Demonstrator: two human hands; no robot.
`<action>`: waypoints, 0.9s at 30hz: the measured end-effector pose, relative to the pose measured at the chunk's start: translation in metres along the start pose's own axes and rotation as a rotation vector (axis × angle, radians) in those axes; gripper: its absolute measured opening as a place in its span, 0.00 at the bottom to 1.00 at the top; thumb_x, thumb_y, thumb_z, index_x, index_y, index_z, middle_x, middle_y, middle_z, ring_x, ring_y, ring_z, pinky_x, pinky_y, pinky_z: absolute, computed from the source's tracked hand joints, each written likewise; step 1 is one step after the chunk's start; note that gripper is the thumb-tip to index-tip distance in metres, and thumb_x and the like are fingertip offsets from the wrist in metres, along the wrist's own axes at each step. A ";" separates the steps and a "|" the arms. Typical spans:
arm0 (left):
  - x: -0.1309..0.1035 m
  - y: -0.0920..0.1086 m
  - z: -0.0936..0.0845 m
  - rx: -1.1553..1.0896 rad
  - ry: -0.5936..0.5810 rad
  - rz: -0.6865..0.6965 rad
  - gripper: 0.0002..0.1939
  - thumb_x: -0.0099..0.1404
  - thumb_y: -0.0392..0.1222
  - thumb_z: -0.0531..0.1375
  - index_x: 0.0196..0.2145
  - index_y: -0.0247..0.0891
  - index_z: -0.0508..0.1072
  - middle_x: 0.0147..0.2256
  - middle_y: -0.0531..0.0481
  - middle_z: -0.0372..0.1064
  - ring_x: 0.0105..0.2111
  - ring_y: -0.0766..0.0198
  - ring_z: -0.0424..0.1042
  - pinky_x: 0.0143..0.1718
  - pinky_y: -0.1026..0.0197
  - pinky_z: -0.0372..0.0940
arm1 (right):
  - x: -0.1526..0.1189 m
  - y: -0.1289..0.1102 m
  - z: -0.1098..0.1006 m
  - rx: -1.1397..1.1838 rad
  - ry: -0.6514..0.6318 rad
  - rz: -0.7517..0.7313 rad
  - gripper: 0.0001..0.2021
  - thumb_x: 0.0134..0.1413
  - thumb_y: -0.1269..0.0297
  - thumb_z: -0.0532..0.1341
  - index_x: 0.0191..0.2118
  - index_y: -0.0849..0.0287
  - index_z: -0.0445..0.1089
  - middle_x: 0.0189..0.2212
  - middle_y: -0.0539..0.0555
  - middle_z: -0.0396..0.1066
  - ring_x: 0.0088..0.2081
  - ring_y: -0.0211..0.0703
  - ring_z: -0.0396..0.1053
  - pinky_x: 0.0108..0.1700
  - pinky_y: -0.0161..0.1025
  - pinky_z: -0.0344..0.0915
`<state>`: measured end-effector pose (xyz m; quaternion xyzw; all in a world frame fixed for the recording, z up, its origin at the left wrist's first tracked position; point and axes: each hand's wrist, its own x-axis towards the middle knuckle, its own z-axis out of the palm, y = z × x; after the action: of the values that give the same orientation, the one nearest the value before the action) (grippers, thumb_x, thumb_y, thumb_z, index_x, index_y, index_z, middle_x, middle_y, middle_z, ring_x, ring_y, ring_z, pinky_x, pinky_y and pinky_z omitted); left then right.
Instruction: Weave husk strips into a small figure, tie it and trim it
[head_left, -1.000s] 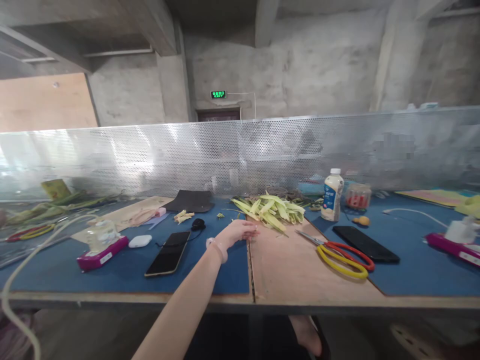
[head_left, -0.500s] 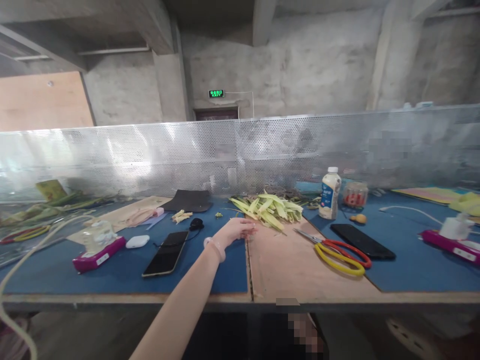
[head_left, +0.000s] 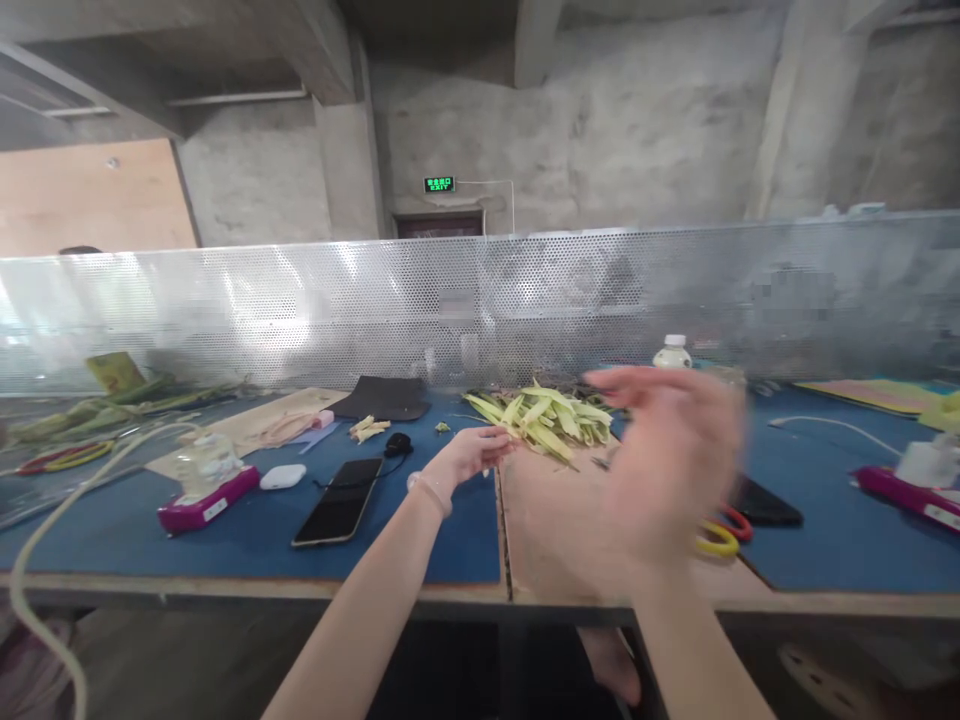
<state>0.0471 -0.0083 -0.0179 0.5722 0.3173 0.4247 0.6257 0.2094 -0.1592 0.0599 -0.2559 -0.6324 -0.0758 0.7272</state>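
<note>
My left hand (head_left: 474,452) reaches to the left edge of a heap of pale green, husk-like strips (head_left: 551,418). Its fingers stretch toward the heap, slightly bent, and I make out nothing held in them. On the right, my right hand (head_left: 667,460) is raised over the wooden board and smeared by motion. One finger points left, apart from the thumb, and nothing shows in its grasp. Behind this hand, scissors with red and yellow handles (head_left: 718,541) are mostly hidden. It also covers much of a white-capped bottle (head_left: 673,352).
A phone (head_left: 339,502), a white case (head_left: 283,477) and a purple power strip (head_left: 210,500) lie on the left blue mat. Another dark phone (head_left: 769,503) and power strip (head_left: 911,492) lie right. A perforated metal screen (head_left: 360,310) runs along the back.
My right hand has come into view from below, now covering part of the scissors, bottle and dark phone. My left hand stays beside the strips. The view has shifted slightly.
</note>
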 end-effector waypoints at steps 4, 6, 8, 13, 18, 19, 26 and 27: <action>0.001 0.001 -0.001 -0.021 0.002 0.031 0.14 0.62 0.39 0.56 0.45 0.33 0.67 0.44 0.44 0.66 0.40 0.60 0.69 0.39 0.53 0.67 | 0.003 0.069 0.045 -0.105 -0.441 0.095 0.06 0.53 0.71 0.56 0.30 0.63 0.70 0.29 0.54 0.70 0.32 0.39 0.66 0.37 0.38 0.63; 0.002 0.001 -0.002 -0.019 -0.001 0.043 0.13 0.62 0.39 0.56 0.44 0.33 0.67 0.43 0.45 0.67 0.39 0.60 0.69 0.39 0.54 0.67 | -0.003 0.102 0.060 -0.128 -0.625 0.123 0.09 0.51 0.72 0.57 0.23 0.63 0.69 0.22 0.52 0.69 0.26 0.36 0.65 0.32 0.35 0.62; 0.003 0.000 -0.003 -0.015 0.002 0.054 0.13 0.62 0.39 0.56 0.44 0.33 0.67 0.43 0.45 0.67 0.39 0.61 0.69 0.38 0.54 0.67 | -0.012 0.125 0.065 -0.143 -0.734 0.145 0.08 0.54 0.71 0.56 0.26 0.63 0.70 0.23 0.51 0.69 0.26 0.35 0.65 0.33 0.35 0.63; 0.006 -0.006 -0.005 0.000 0.047 0.072 0.13 0.62 0.40 0.56 0.44 0.33 0.67 0.42 0.45 0.68 0.38 0.61 0.70 0.38 0.54 0.67 | -0.028 0.144 0.056 -0.158 -0.869 0.140 0.08 0.57 0.67 0.56 0.33 0.64 0.70 0.32 0.52 0.71 0.34 0.37 0.68 0.40 0.40 0.64; 0.008 -0.010 -0.008 0.050 0.081 0.063 0.13 0.63 0.40 0.56 0.45 0.34 0.67 0.42 0.45 0.67 0.37 0.62 0.70 0.37 0.54 0.67 | -0.034 0.153 0.061 -0.199 -0.900 0.089 0.08 0.57 0.64 0.56 0.36 0.64 0.69 0.35 0.54 0.70 0.37 0.39 0.67 0.43 0.43 0.63; 0.008 -0.010 -0.009 0.060 0.083 0.063 0.13 0.63 0.40 0.56 0.45 0.34 0.67 0.42 0.45 0.67 0.38 0.61 0.70 0.37 0.54 0.67 | -0.035 0.154 0.063 -0.212 -0.896 0.072 0.09 0.57 0.64 0.56 0.35 0.64 0.69 0.34 0.53 0.70 0.37 0.39 0.67 0.44 0.43 0.63; 0.002 -0.002 -0.006 0.139 0.056 0.052 0.13 0.62 0.41 0.56 0.44 0.33 0.67 0.42 0.45 0.67 0.38 0.61 0.70 0.38 0.53 0.67 | -0.035 0.149 0.066 -0.268 -0.861 -0.039 0.07 0.56 0.66 0.57 0.31 0.64 0.69 0.30 0.51 0.68 0.36 0.38 0.65 0.42 0.41 0.62; 0.001 0.002 -0.006 0.156 0.055 0.051 0.13 0.62 0.41 0.56 0.44 0.33 0.67 0.42 0.45 0.68 0.38 0.61 0.70 0.38 0.53 0.67 | -0.035 0.147 0.065 -0.269 -0.846 -0.050 0.07 0.55 0.67 0.58 0.30 0.64 0.69 0.30 0.51 0.68 0.36 0.38 0.65 0.42 0.41 0.62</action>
<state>0.0419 -0.0053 -0.0162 0.6152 0.3517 0.4302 0.5592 0.2091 -0.0102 -0.0095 -0.3417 -0.8648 -0.0636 0.3625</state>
